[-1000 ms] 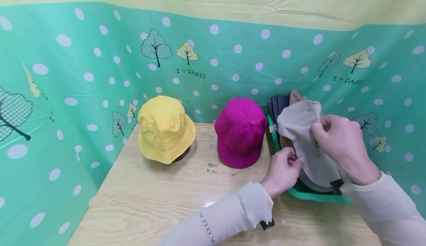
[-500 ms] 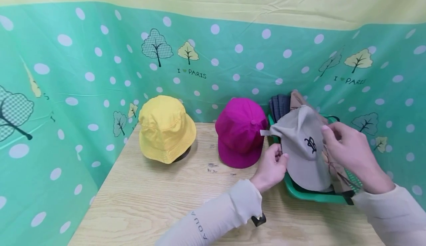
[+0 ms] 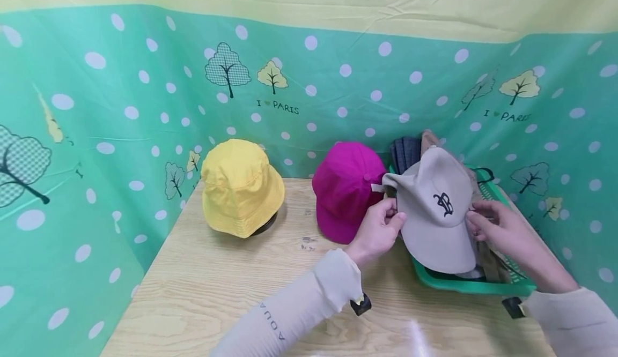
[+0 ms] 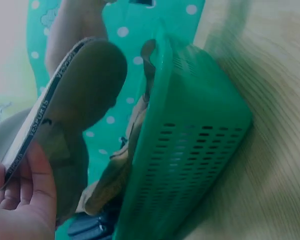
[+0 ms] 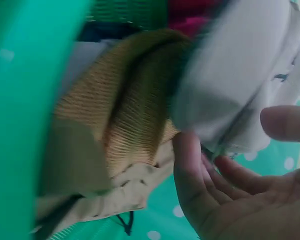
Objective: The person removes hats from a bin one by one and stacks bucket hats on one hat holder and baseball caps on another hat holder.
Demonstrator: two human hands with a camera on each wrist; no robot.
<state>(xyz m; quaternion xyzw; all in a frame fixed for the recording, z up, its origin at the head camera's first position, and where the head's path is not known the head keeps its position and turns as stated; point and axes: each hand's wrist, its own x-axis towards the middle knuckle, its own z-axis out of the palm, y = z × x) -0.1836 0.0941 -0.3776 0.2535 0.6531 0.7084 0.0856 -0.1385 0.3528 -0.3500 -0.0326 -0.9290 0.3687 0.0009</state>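
Note:
A light grey baseball cap [image 3: 436, 212] with a black letter on its front is held over the basket, brim toward me. My left hand [image 3: 379, 229] pinches its left edge; in the left wrist view, the fingers [image 4: 42, 175] and thumb grip the cap's lettered inner band. At the cap's right edge is my right hand [image 3: 499, 233]. In the right wrist view its thumb [image 5: 285, 124] lies over the cap and its fingers curl at the lower edge. Beneath sits a green basket [image 3: 463, 285] holding more hats, among them a tan woven one [image 5: 140, 100].
On the wooden table [image 3: 193, 292] a yellow bucket hat [image 3: 238, 185] stands at left on a dark support. A magenta cap [image 3: 345, 196] stands left of the basket. A dark blue pleated hat [image 3: 404, 155] pokes up at the basket's back. A green dotted curtain [image 3: 357, 105] surrounds the table.
The grey cap has turned so its lettered front faces me, then moved up and left. My left hand has moved left with it; my right hand has come down to its right edge.

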